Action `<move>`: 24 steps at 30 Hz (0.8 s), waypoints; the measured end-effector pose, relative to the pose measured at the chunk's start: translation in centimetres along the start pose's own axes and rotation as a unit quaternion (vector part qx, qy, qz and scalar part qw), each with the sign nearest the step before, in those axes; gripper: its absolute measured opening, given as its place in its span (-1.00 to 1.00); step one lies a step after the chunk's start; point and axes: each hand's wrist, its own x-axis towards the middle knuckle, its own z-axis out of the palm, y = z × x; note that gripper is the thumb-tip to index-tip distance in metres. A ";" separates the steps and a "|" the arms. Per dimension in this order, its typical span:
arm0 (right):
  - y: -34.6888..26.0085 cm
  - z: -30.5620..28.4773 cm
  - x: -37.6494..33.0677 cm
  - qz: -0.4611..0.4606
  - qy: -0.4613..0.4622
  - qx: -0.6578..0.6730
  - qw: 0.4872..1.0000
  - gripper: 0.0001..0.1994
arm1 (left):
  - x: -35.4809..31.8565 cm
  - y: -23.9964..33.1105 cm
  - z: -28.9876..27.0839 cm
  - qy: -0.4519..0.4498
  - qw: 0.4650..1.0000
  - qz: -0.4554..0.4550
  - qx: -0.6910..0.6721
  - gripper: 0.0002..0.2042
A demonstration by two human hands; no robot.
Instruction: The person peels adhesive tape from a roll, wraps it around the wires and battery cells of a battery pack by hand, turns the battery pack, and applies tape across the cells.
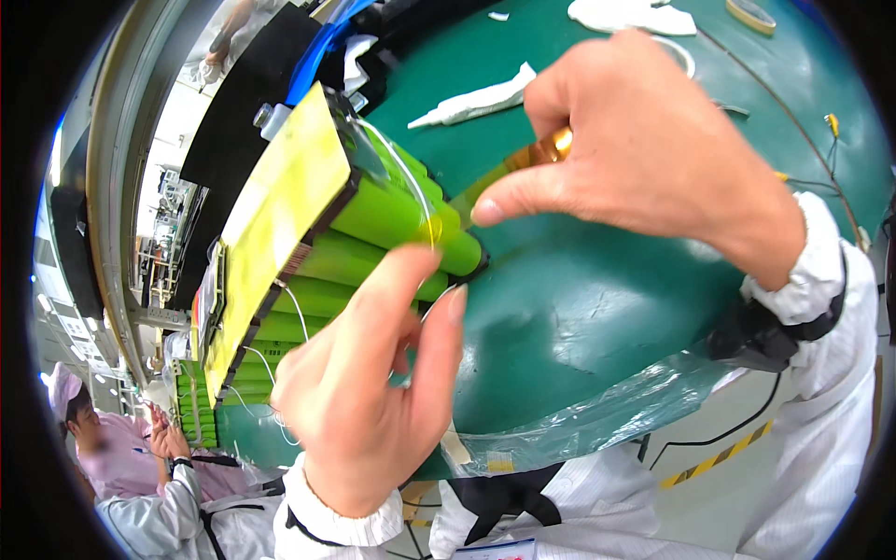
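Observation:
A battery pack of green cylindrical cells (378, 213) stands on the green work mat, with a yellow board (275, 229) along one side. Thin white wires (403, 161) run over the cells. My right hand (644, 149) pinches a shiny amber tape (509, 170), whose strip stretches toward the end of the pack. Close to the near cells is my left hand (364, 392), its thumb and index finger apart. Its index tip, slightly blurred, is beside a small yellow tape piece (429, 231) on a wire; whether they touch is unclear.
A white tube with a pointed nozzle (476, 99) lies beyond the pack. A tape roll (751, 16) and loose wires (807, 112) are at far right. Clear plastic film (597, 401) covers the mat's near edge. Another person (140, 448) works at lower left near more green cells (191, 406).

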 end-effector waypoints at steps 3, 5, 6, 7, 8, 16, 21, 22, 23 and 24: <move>0.0 -0.4 -0.1 -0.012 -0.012 -0.005 1.000 -0.52 | 2.4 0.0 1.3 -0.088 0.995 -0.023 -0.034 -0.57; -0.4 -0.8 0.2 0.032 -0.071 0.038 0.996 -0.53 | 3.1 0.1 1.3 -0.130 0.991 -0.027 -0.013 -0.60; -0.2 -0.8 0.3 0.002 -0.081 0.063 0.995 -0.56 | 3.2 0.2 1.1 -0.140 0.989 -0.043 -0.022 -0.63; 0.3 -0.9 0.2 -0.026 -0.097 0.070 0.992 -0.64 | 3.3 0.3 1.2 -0.153 0.986 -0.058 -0.034 -0.66; 0.5 -1.1 0.1 -0.041 -0.107 0.069 0.991 -0.69 | 3.4 0.1 1.3 -0.148 0.987 -0.054 -0.044 -0.66; 0.2 -2.9 0.3 0.010 -0.213 0.042 0.976 -0.79 | 4.8 0.5 1.1 -0.171 0.983 -0.063 0.014 -0.81; 0.4 -3.1 0.3 0.024 -0.253 0.037 0.966 -0.86 | 4.7 0.6 1.3 -0.172 0.983 -0.044 0.036 -0.82; 0.6 -2.9 0.1 0.022 -0.251 0.044 0.967 -0.90 | 5.1 1.0 1.2 -0.197 0.978 -0.046 0.057 -0.78; 0.9 -2.7 -0.1 0.031 -0.248 0.031 0.968 -0.90 | 5.4 1.4 1.2 -0.193 0.980 -0.036 0.046 -0.78; 0.7 -2.6 0.0 0.020 -0.254 0.030 0.967 -0.88 | 5.5 1.9 0.9 -0.187 0.979 -0.042 0.063 -0.73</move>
